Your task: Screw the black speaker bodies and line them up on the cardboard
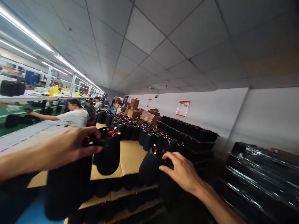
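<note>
My left hand (77, 143) is closed in a pinch at the rim of a black cylindrical housing (108, 158), which has red wires and a yellow connector at its open top. A second, larger-looking black housing (70, 189) hangs below the same hand. On the right, the fingers of my right hand (182, 171) pinch the rim of another black housing (149, 168); a red wire with a yellow tip stands out of it. Dark shapes under that hand are too dim to separate. Brown cardboard (132, 152) lies beneath and between the held housings.
Rows of similar black housings (140, 132) stand on the cardboard farther back. Stacked layers of them (187, 133) line the wall, and a plastic-wrapped stack (261, 174) stands at right. A co-worker (76, 116) reaches across a workbench at left. Cardboard boxes (134, 107) are piled behind.
</note>
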### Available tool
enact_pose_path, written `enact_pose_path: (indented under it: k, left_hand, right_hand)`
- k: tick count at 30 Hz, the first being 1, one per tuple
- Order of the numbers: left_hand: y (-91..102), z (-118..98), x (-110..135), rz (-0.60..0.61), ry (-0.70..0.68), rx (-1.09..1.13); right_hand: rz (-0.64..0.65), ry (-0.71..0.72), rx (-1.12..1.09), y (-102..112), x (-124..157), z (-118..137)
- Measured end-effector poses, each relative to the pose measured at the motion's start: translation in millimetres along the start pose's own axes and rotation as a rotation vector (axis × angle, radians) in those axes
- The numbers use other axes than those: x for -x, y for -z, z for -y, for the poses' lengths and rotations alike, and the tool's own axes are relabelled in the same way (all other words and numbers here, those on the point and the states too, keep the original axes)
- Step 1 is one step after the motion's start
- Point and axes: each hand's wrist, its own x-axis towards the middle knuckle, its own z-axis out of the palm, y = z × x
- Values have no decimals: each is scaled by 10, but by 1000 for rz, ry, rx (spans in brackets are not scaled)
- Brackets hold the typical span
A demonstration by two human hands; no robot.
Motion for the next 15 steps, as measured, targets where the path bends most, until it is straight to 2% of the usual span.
enact_pose_path:
  k: [3, 7, 11, 15]
  left_hand:
    - [-166, -241, -638, 32, -122, -96]
    - [-595, -396, -1453, 53, -186, -116]
    - [-1092, -582, -2246, 130, -267, -107]
    - [-1623, -740, -2928, 187, -295, -94]
  right_hand:
    - [-19, -40, 88, -78, -294, -451]
    - [-25, -123, 173, -292, -658, -884]
    - [0, -235, 219, -483, -920, -1166]
    - [36, -295, 240, -570, -1103, -1342]
